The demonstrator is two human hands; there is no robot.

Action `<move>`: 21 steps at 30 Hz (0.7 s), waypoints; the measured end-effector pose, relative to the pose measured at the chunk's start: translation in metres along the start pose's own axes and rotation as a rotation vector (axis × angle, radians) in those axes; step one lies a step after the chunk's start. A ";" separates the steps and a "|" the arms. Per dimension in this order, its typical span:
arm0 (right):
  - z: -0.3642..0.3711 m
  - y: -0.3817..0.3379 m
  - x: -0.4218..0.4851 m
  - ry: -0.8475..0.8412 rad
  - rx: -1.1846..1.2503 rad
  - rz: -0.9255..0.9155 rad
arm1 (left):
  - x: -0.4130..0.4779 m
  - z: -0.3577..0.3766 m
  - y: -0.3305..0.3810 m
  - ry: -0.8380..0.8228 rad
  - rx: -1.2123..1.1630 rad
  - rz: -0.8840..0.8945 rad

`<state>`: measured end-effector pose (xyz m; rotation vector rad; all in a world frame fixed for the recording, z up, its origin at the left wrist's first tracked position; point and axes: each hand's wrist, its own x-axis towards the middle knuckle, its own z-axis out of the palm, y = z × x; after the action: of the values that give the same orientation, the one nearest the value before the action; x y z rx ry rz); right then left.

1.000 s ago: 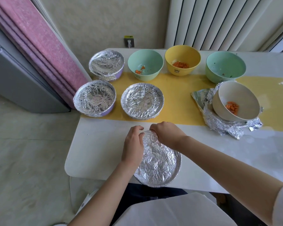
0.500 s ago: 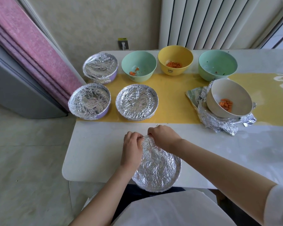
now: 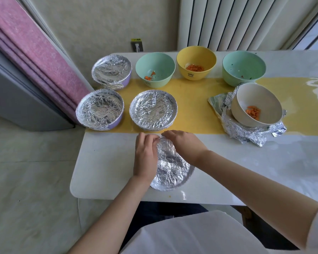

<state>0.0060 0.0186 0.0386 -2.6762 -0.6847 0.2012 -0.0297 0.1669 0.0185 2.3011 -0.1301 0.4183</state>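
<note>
A foil-covered bowl (image 3: 171,169) sits near the front edge of the white table (image 3: 106,162). My left hand (image 3: 145,154) lies along its left side with fingers curled on the foil at the far rim. My right hand (image 3: 184,143) comes from the right and pinches the foil at the same far rim. The two hands meet there and hide that part of the bowl.
Three more foil-covered bowls (image 3: 153,110) (image 3: 100,109) (image 3: 112,70) stand at the left. Behind are two green bowls (image 3: 155,71) (image 3: 243,67) and a yellow bowl (image 3: 196,62) with carrot bits. A white bowl (image 3: 256,105) with carrot lies tilted on loose foil (image 3: 246,134). A pink curtain (image 3: 31,52) hangs at left.
Both hands have stayed at the far rim of the foil-covered bowl, working the foil there. The view has shifted slightly.
</note>
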 end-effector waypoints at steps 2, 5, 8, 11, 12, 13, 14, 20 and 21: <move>-0.001 -0.001 -0.001 0.024 -0.038 -0.039 | 0.000 -0.002 0.000 0.030 0.018 0.062; 0.001 -0.004 -0.003 0.106 -0.054 -0.116 | -0.001 -0.002 -0.002 0.040 0.055 0.098; 0.003 -0.006 -0.005 0.147 0.053 -0.071 | -0.002 -0.001 -0.001 0.053 0.048 0.043; 0.006 -0.002 -0.006 0.156 0.226 0.130 | -0.003 -0.003 0.000 0.105 -0.013 -0.060; 0.007 0.000 -0.005 0.153 0.240 0.161 | -0.003 -0.004 0.000 0.122 -0.033 -0.088; 0.008 0.001 -0.004 0.146 0.237 0.163 | -0.004 -0.004 0.000 0.131 -0.045 -0.109; 0.009 0.001 -0.003 0.134 0.229 0.153 | -0.004 -0.004 0.001 0.135 -0.053 -0.124; 0.004 0.007 0.008 -0.010 0.094 0.171 | -0.004 0.003 -0.001 0.076 -0.111 -0.334; 0.003 0.007 0.009 -0.046 0.100 0.190 | -0.005 0.005 -0.002 0.049 -0.115 -0.362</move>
<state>0.0161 0.0180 0.0323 -2.6459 -0.4208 0.3386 -0.0332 0.1646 0.0125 2.1408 0.2763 0.2716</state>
